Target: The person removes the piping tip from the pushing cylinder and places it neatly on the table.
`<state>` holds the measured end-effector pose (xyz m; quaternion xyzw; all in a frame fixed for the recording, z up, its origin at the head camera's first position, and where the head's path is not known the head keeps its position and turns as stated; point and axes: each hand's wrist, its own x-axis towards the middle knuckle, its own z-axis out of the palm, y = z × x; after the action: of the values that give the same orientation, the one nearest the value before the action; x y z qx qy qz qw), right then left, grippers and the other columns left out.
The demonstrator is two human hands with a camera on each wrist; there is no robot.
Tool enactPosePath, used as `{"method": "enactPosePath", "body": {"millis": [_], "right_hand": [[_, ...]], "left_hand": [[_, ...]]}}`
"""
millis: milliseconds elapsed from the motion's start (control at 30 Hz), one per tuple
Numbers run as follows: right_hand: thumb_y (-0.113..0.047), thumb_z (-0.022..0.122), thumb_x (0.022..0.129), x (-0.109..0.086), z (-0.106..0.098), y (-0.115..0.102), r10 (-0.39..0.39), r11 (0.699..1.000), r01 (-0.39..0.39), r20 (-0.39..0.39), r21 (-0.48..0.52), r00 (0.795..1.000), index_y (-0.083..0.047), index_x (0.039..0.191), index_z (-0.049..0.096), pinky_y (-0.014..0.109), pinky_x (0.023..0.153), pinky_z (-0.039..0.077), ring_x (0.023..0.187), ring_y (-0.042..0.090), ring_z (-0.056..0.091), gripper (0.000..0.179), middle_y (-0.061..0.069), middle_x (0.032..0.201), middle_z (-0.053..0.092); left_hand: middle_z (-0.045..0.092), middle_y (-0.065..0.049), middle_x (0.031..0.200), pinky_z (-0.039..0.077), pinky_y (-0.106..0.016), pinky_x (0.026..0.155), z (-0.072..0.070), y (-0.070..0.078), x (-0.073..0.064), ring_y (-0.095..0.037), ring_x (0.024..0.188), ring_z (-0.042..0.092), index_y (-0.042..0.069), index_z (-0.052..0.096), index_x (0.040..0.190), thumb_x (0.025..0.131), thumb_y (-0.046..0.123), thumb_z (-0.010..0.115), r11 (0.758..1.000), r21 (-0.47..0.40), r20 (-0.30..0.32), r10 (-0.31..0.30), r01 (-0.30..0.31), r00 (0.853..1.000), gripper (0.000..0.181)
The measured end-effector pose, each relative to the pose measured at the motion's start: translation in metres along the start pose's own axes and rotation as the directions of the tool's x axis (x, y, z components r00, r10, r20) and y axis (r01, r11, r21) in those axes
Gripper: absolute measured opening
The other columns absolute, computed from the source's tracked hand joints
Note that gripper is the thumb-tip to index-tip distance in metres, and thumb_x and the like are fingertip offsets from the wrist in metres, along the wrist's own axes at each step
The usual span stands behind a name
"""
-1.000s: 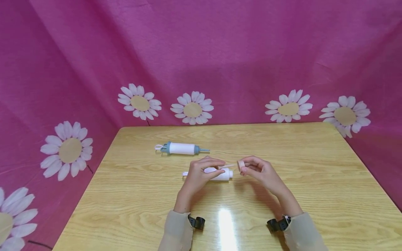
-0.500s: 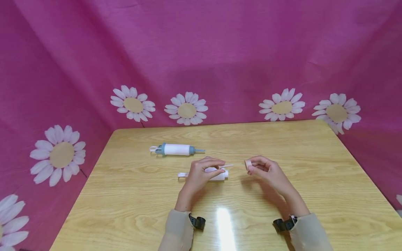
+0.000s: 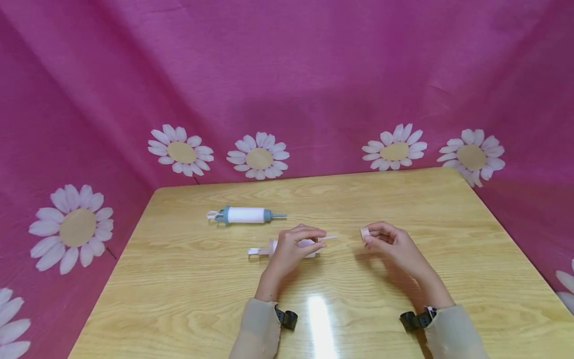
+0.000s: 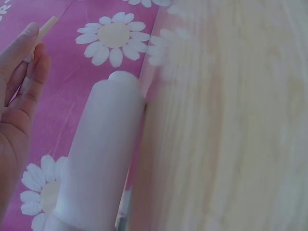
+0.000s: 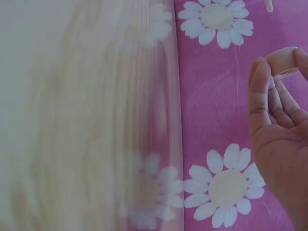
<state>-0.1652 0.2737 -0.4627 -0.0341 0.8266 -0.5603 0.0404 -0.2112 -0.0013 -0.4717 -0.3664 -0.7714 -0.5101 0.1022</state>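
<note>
My left hand (image 3: 290, 249) pinches a thin pale nozzle (image 3: 330, 237) between thumb and fingertips, its narrow end pointing right. Off to the right, a small beige-pink ring-shaped cap (image 3: 364, 233) is pinched in the fingertips of my right hand (image 3: 397, 250); the right wrist view shows the cap (image 5: 283, 61) as a short, wide band. A space separates cap and nozzle. Behind the left hand lies a white syringe-like dispenser (image 4: 103, 144) with a pale handle (image 3: 256, 251) sticking out leftward; the hand hides part of its barrel.
A second syringe-like dispenser (image 3: 245, 215), white with teal ends and a thin teal tip, lies farther back on the wooden table (image 3: 188, 289). Pink cloth (image 3: 287, 75) with daisies surrounds the table's back and sides. Both wrists wear black cameras.
The right hand has drawn the cap away to the right, widening the gap from the nozzle. The left hand keeps its pinch on the nozzle. The head view has shifted slightly.
</note>
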Motion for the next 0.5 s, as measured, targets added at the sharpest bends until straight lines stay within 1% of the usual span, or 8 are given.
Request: {"method": "enactPosePath", "body": {"millis": [100,300,433,500], "right_hand": [[-0.033,0.062,0.096,-0.001,-0.006,0.002,0.007,0.999,-0.007,-0.001,-0.035,1.000,-0.002,0.127,0.056,0.019,0.081,0.054,0.092,0.001,0.060,0.044,0.007,0.109,0.063],[-0.030,0.061,0.097,-0.001,-0.017,0.009,-0.011,0.994,0.009,-0.018,-0.108,1.000,-0.001,0.126,0.056,0.018,0.078,0.053,0.091,0.000,0.058,0.041,0.010,0.109,0.062],[-0.033,0.062,0.096,0.002,-0.021,0.013,-0.033,0.982,0.029,-0.019,-0.184,0.999,-0.003,0.122,0.060,0.019,0.073,0.052,0.088,0.005,0.059,0.040,0.013,0.107,0.065],[-0.035,0.063,0.095,0.004,-0.022,0.015,-0.047,0.971,0.042,-0.017,-0.237,0.999,-0.005,0.119,0.062,0.019,0.072,0.051,0.086,0.007,0.060,0.038,0.012,0.104,0.068]], "left_hand": [[0.076,-0.004,0.103,0.058,-0.024,0.083,0.004,-0.001,0.001,-0.011,0.086,0.069,0.012,0.076,0.106,0.085,0.017,0.075,1.000,-0.001,0.004,-0.009,0.009,1.000,0.022],[0.076,-0.003,0.103,0.057,-0.023,0.086,0.009,-0.002,0.003,-0.010,0.088,0.068,0.013,0.076,0.106,0.086,0.019,0.074,0.999,0.000,0.020,-0.033,0.033,0.999,0.022],[0.076,-0.004,0.102,0.058,-0.025,0.084,0.012,-0.002,0.004,-0.011,0.088,0.068,0.009,0.076,0.106,0.085,0.019,0.074,0.999,-0.005,0.022,-0.033,0.033,0.999,0.022],[0.076,-0.004,0.102,0.059,-0.027,0.083,0.013,-0.002,0.005,-0.012,0.088,0.068,0.008,0.076,0.106,0.085,0.018,0.074,0.999,-0.009,0.025,-0.030,0.031,0.999,0.023]]}}
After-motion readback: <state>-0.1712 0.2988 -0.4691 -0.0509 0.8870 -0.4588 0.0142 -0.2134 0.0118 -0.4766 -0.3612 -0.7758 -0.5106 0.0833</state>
